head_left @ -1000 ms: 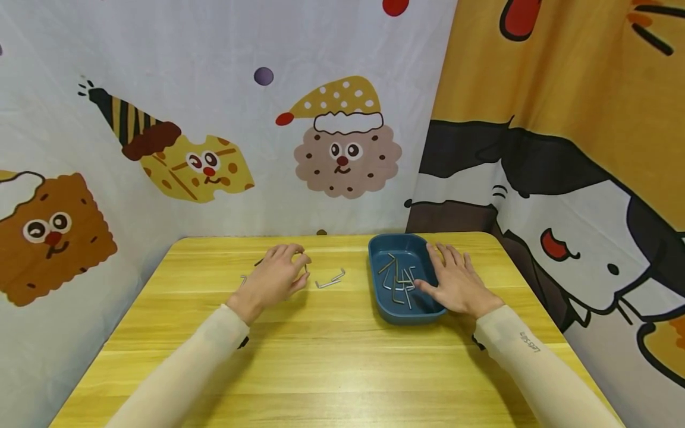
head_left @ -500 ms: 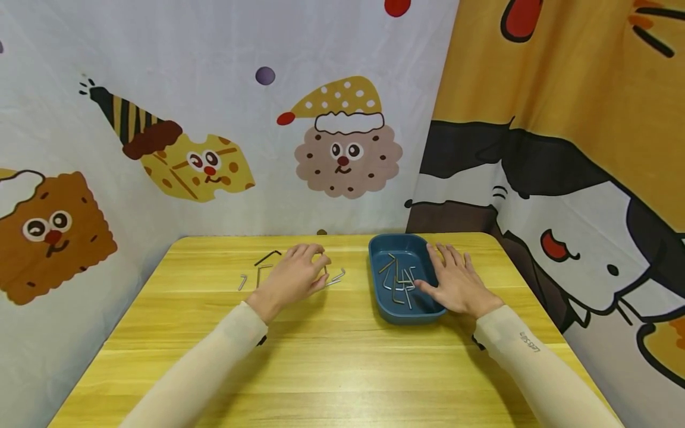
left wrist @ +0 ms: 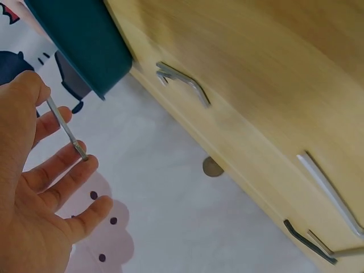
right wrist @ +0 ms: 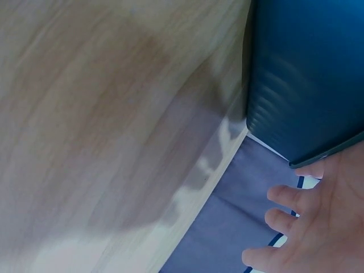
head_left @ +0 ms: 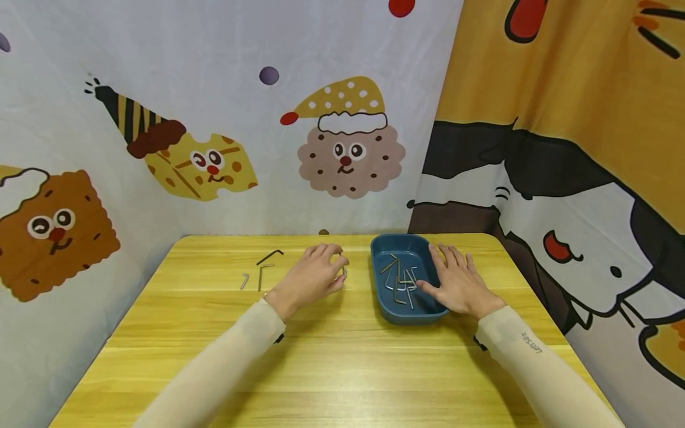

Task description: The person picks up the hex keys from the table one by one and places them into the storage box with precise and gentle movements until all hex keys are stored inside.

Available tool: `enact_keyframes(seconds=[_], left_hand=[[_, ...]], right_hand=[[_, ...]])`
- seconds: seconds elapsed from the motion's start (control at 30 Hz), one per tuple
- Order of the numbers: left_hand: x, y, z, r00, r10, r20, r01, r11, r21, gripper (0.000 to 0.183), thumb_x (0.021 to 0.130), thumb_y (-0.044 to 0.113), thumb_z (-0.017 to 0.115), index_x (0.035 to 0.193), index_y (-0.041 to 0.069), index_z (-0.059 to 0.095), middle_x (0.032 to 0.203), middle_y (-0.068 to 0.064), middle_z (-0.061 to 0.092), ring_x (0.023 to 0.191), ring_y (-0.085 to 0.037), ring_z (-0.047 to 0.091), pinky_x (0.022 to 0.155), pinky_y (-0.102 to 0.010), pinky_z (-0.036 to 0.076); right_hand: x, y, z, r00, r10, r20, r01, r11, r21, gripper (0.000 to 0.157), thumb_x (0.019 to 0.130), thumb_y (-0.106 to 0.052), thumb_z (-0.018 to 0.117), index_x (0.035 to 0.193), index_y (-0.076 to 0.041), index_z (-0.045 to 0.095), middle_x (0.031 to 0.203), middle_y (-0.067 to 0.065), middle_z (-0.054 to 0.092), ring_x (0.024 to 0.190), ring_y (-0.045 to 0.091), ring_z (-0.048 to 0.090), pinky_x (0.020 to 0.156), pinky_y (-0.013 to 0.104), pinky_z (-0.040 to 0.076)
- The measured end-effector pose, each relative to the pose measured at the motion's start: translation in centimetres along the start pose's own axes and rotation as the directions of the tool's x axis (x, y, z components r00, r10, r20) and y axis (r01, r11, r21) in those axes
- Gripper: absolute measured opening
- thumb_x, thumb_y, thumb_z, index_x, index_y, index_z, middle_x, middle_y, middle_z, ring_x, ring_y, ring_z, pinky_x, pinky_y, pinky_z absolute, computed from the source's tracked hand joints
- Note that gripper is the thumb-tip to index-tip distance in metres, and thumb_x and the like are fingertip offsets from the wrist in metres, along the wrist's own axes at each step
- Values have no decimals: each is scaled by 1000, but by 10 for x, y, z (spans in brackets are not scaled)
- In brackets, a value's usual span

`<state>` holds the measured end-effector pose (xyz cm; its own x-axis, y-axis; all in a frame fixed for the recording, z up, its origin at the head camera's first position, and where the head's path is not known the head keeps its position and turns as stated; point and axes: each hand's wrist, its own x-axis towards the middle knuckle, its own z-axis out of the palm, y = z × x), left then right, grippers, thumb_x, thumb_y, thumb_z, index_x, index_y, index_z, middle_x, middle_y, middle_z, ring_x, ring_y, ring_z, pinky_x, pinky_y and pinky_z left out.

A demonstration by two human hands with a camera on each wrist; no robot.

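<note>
My left hand [head_left: 309,278] pinches a silver hex key [left wrist: 67,128] between thumb and fingers, raised above the wooden table. The other fingers are spread apart in the left wrist view. My right hand [head_left: 461,285] rests on the right rim of a blue plastic bin [head_left: 409,318], fingers extended, thumb reaching over the inside. Several hex keys [head_left: 398,279] lie jumbled in the bin. On the table left of my left hand lie a black hex key [head_left: 270,257], a brass-toned hex key [head_left: 260,278] and a small silver hex key [head_left: 244,281]. Silver hex keys [left wrist: 185,79] near the bin are hidden in the head view.
The yellowish wooden table [head_left: 342,368] ends at its back edge against a white cartoon-printed curtain [head_left: 214,59]. A yellow, black and white printed curtain [head_left: 481,71] hangs along the right side. The bin stands at the back right of the table.
My left hand has moved right toward the bin, carrying the hex key, uncovering hex keys on the left and covering those in the middle. My right hand has stayed on the bin.
</note>
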<state>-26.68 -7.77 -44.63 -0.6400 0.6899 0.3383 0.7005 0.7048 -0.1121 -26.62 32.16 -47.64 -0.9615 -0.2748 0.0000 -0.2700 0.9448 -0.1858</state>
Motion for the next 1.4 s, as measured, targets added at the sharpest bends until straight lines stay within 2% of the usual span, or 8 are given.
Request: enact_keyframes(seconds=[0.37,0.77,1.03,1.2,1.4], left_hand=[[29,19,3,998,50,44,-51,999,17,26,119,36,68,137,18,74,151,-11,70,140,-34,70,122,-57,61],[69,38,6,985,97,145,-94,995,-28,30,122,41,62,141,21,74,152,-7,70,141,-30,70,119,-54,63],[99,48,9,969,88,230,-75,995,-65,36,122,42,61,150,23,73,151,-7,68,134,-25,70,113,-48,66],[120,54,16,959,91,269,-75,995,-67,34,122,44,61,146,24,74,145,-4,70,126,-22,70,109,-43,67],[136,62,22,958,88,273,-76,996,-53,31,121,44,64,140,24,77,140,-4,73,121,-20,73,106,-38,68]], right_hand=[[0,1,1,1000,-7,2,7,1000,11,105,115,-67,60,187,-5,15,191,33,20,177,63,15,139,88,8],[1,3,3,1000,-7,-7,7,1000,3,105,115,-67,61,187,-6,15,190,33,23,176,63,17,139,88,10],[2,4,3,1000,-3,-3,3,1000,-1,105,115,-66,61,187,-6,15,190,33,22,176,63,16,138,89,8],[3,4,3,1000,-7,-5,7,1000,-5,105,115,-67,60,187,-6,16,190,33,23,176,63,17,138,89,9],[3,4,4,1000,-13,-4,13,1000,-17,105,115,-69,58,187,-6,16,190,32,24,176,62,17,138,90,10]])
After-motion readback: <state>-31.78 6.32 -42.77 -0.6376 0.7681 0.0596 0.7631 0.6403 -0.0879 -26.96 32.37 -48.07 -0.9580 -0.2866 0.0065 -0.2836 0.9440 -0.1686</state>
